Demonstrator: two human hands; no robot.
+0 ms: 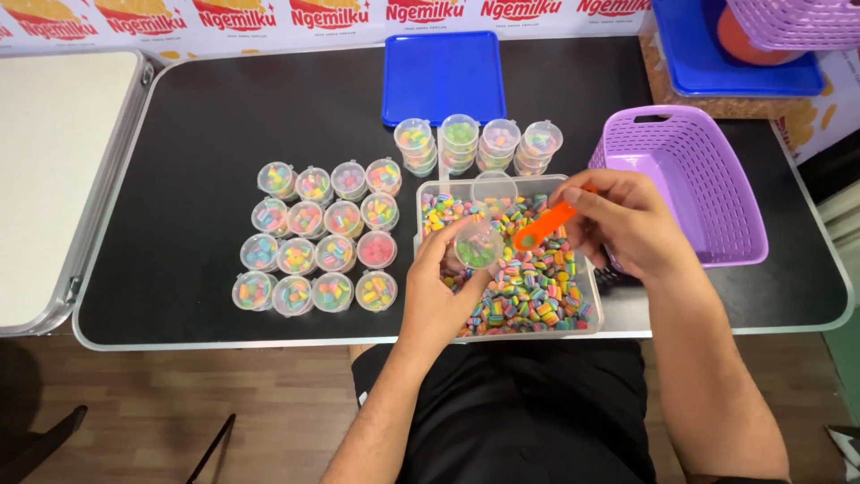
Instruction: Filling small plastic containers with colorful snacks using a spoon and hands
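Note:
My left hand [443,291] holds a small clear cup [478,246] with green candy in it over a clear rectangular tub [596,305] full of rainbow-striped candy pieces. Gripped in my right hand [627,220] is an orange scoop [545,226], its bowl tilted toward the cup's mouth. An empty clear cup [494,188] lies on the candy at the tub's far side.
Several filled, lidded cups [318,236] stand in rows to the left of the tub. Stacks of filled cups [477,143] stand behind it. A blue lid [443,76] lies farther back. A purple basket [690,179] sits on the right of the black table [197,116].

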